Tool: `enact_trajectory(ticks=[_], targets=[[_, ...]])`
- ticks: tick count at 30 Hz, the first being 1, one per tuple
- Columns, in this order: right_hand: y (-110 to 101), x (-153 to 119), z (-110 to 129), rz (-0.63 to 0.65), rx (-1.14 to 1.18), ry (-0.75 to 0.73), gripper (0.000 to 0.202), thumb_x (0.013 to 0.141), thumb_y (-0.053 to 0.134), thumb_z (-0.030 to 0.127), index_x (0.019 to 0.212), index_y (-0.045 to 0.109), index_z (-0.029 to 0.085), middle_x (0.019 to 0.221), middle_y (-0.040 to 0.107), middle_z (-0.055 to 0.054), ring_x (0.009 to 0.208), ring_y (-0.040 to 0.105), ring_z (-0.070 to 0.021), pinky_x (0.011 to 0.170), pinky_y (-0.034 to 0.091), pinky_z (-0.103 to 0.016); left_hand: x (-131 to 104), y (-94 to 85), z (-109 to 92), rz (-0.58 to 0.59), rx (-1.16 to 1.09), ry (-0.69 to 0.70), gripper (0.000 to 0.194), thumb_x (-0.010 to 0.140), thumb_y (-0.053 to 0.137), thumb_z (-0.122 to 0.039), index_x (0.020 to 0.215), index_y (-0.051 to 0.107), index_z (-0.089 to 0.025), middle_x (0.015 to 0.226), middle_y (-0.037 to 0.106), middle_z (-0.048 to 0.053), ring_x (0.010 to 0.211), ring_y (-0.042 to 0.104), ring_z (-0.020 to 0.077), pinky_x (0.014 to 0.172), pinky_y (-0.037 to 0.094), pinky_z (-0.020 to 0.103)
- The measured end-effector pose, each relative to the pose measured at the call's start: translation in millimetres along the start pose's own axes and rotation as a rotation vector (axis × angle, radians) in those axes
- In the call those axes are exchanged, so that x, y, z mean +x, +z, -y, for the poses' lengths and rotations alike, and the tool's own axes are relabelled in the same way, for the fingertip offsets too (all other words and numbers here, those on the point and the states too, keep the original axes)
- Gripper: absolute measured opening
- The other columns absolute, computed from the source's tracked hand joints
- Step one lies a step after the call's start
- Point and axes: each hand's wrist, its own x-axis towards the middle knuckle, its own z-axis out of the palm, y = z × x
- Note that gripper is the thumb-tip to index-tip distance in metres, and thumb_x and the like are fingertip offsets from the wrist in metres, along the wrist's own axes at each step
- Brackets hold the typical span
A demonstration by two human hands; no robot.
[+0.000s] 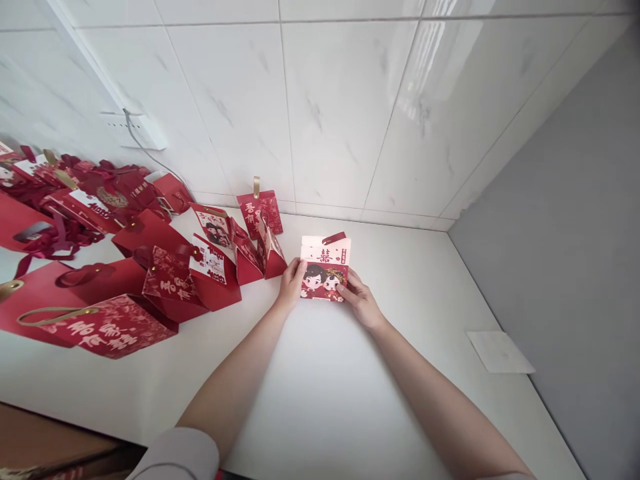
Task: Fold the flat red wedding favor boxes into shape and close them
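Note:
Between my two hands is a small red and cream gift box (325, 270) with two cartoon figures on its front and a red strap at its top edge. My left hand (291, 285) grips its left side, thumb near the front edge. The right side is held by my right hand (363, 300), with the thumb on the front and the fingers behind. To the left of my left hand stand narrow red boxes (273, 257), close to its fingers. Behind them, a red box with a gold strap (261, 212) leans near the wall.
Many red gift boxes (115, 327) crowd the left of the white table (310, 387). A grey cable runs from a wall socket (134, 131) down behind them. A white sheet (500, 352) lies at the right edge by a grey panel. Tiled wall stands behind.

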Motion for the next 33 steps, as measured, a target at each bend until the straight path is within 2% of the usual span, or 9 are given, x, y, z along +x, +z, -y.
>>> enact_trajectory(ticks=[4,9,13,18,23,26,28,31,33], targets=[[5,-1,1,-0.021,-0.091,-0.041,0.040,0.092,0.060,0.045,0.130,0.061,0.033,0.152,0.042,-0.002,0.145,0.032,-0.0250,0.123,0.024,-0.045,1,-0.5,2,-0.094,0.042,0.056,0.043,0.085,0.059,-0.059,0.107,0.054,-0.022,0.102,0.066,0.005,0.096,0.064,0.0197,0.084,0.051,0.031],[11,-4,2,-0.009,0.073,0.000,0.036,0.091,0.063,0.044,0.123,0.054,0.030,0.150,0.045,-0.005,0.129,0.052,-0.0240,0.110,0.043,-0.045,-1,-1.8,6,-0.195,0.110,0.077,0.038,0.085,0.061,-0.057,0.098,0.050,-0.023,0.098,0.063,0.003,0.093,0.062,0.0183,0.082,0.049,0.030],[10,-3,-2,-0.036,0.100,0.042,0.028,0.090,0.063,0.046,0.109,0.055,0.026,0.140,0.055,-0.005,0.121,0.057,-0.0228,0.107,0.045,-0.042,-2,-0.6,4,-0.097,0.065,0.040,0.039,0.087,0.056,-0.059,0.093,0.057,-0.020,0.094,0.067,0.004,0.089,0.064,0.0195,0.078,0.049,0.030],[7,-2,-6,-0.070,0.110,0.086,0.030,0.091,0.060,0.050,0.109,0.055,0.027,0.133,0.059,-0.004,0.117,0.059,-0.0227,0.103,0.047,-0.040,-2,0.8,-3,0.025,-0.075,-0.095,0.047,0.084,0.059,-0.061,0.092,0.069,-0.016,0.099,0.074,0.008,0.095,0.068,0.0246,0.085,0.051,0.034],[7,-2,-4,-0.082,0.086,0.097,0.030,0.093,0.057,0.050,0.112,0.055,0.026,0.124,0.063,-0.004,0.113,0.060,-0.0232,0.102,0.047,-0.042,-2,-0.9,-5,0.036,-0.071,-0.109,0.049,0.083,0.060,-0.062,0.090,0.071,-0.015,0.099,0.075,0.009,0.098,0.069,0.0264,0.087,0.052,0.036],[8,-4,0,-0.055,0.059,0.081,0.030,0.095,0.054,0.048,0.116,0.053,0.027,0.128,0.061,-0.006,0.116,0.059,-0.0238,0.104,0.047,-0.044,-3,-0.9,-6,0.025,-0.049,-0.095,0.050,0.082,0.060,-0.063,0.089,0.071,-0.015,0.100,0.075,0.009,0.099,0.069,0.0264,0.089,0.052,0.036],[9,-6,2,-0.006,-0.009,0.030,0.045,0.090,0.062,0.047,0.129,0.047,0.028,0.138,0.055,-0.007,0.126,0.054,-0.0256,0.109,0.044,-0.046,-4,0.1,-6,0.019,-0.061,-0.098,0.052,0.081,0.061,-0.064,0.090,0.072,-0.014,0.099,0.076,0.010,0.099,0.069,0.0273,0.089,0.053,0.037],[11,-9,0,0.022,-0.266,-0.071,0.085,0.075,0.079,0.043,0.146,0.034,0.028,0.149,0.042,-0.010,0.139,0.040,-0.0303,0.115,0.036,-0.050,-2,1.1,-3,0.018,-0.161,-0.132,0.053,0.080,0.062,-0.063,0.095,0.072,-0.013,0.100,0.076,0.010,0.101,0.069,0.0289,0.090,0.053,0.039],[11,-9,-5,-0.020,-0.423,-0.083,0.084,0.075,0.079,0.041,0.146,0.037,0.028,0.145,0.044,-0.012,0.136,0.043,-0.0317,0.112,0.039,-0.050,-1,0.7,0,0.030,-0.257,-0.179,0.052,0.079,0.063,-0.061,0.099,0.073,-0.014,0.101,0.076,0.009,0.101,0.070,0.0294,0.090,0.054,0.039]])
